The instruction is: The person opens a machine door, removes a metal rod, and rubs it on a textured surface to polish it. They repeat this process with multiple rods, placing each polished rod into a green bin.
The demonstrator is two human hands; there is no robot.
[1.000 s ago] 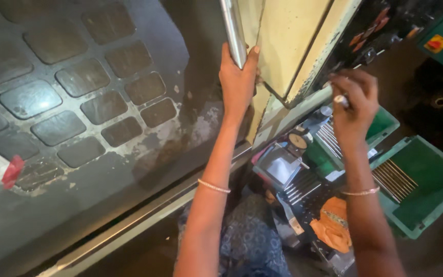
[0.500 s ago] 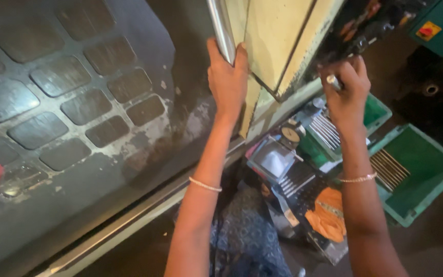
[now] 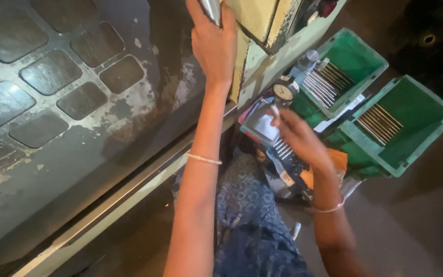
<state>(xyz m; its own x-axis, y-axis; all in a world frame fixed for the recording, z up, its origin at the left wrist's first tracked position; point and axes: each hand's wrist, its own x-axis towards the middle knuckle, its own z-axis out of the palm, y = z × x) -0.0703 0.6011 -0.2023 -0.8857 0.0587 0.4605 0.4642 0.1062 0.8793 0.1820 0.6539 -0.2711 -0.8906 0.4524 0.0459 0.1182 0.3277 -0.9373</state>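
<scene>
My left hand [image 3: 214,43] wraps the metal handle [image 3: 211,9] up at the machine door | my right hand [image 3: 297,137] pinches a thin steel pin [image 3: 275,110], long axis slanting up-left | green bins [image 3: 408,131] of like pins lie right, nearer that hand

The left hand [image 3: 214,46] reaches up at twelve o'clock and grips a shiny metal handle [image 3: 211,9] on a worn cream door [image 3: 255,18]. The right hand [image 3: 296,138], at about three o'clock of centre, holds a thin metal pin [image 3: 274,110] over a small grey tray [image 3: 261,125]. A round dial gauge [image 3: 284,91] sits just beyond. Toward two o'clock, two green bins [image 3: 411,128] hold rows of metal rods [image 3: 329,79].
</scene>
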